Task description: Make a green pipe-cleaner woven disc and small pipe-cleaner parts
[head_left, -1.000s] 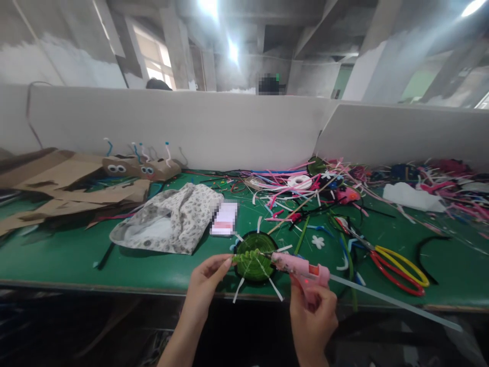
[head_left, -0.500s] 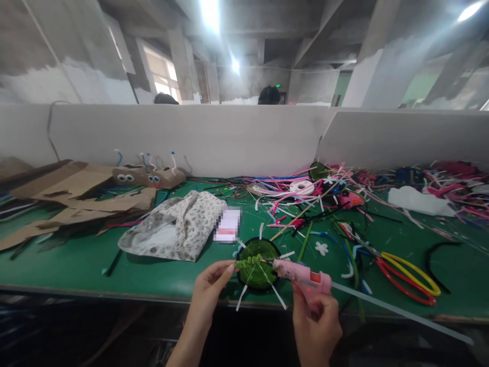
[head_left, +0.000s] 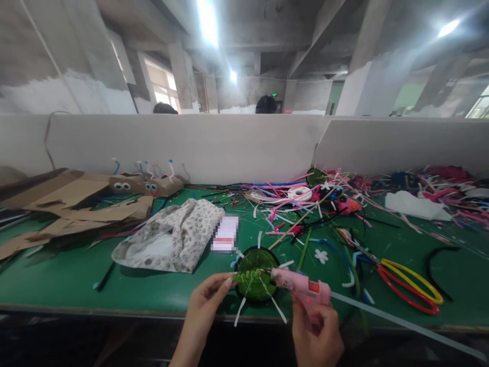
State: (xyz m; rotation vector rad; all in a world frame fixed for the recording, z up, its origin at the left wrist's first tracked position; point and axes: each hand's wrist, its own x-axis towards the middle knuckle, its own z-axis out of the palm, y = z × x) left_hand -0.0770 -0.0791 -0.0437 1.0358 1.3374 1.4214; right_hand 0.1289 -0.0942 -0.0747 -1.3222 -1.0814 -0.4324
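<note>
Between thumb and fingers, my left hand (head_left: 211, 298) pinches one end of a curly green pipe cleaner (head_left: 246, 277). My right hand (head_left: 318, 326) is wrapped round the handle of a pink hot glue gun (head_left: 301, 285), and a long glue stick (head_left: 401, 321) trails from its back. The gun's nozzle is at the far end of the green curl; whether they touch is hard to make out. Below both lies a round green coil disc (head_left: 257, 293) with a dark rim and white strips sticking out around it.
Red and yellow-handled scissors (head_left: 412, 285) and a white flower piece (head_left: 321, 256) lie to the right. A patterned cloth (head_left: 171, 237) and a blurred-out phone (head_left: 225, 234) are on the left, with cut cardboard (head_left: 72, 199) behind. Coloured pipe cleaners (head_left: 278, 196) are heaped against the white partition (head_left: 214, 148).
The whole view has shifted, so the table sits slightly lower in the picture. Both hands keep their hold, with the glue gun's nozzle still at the green curl.
</note>
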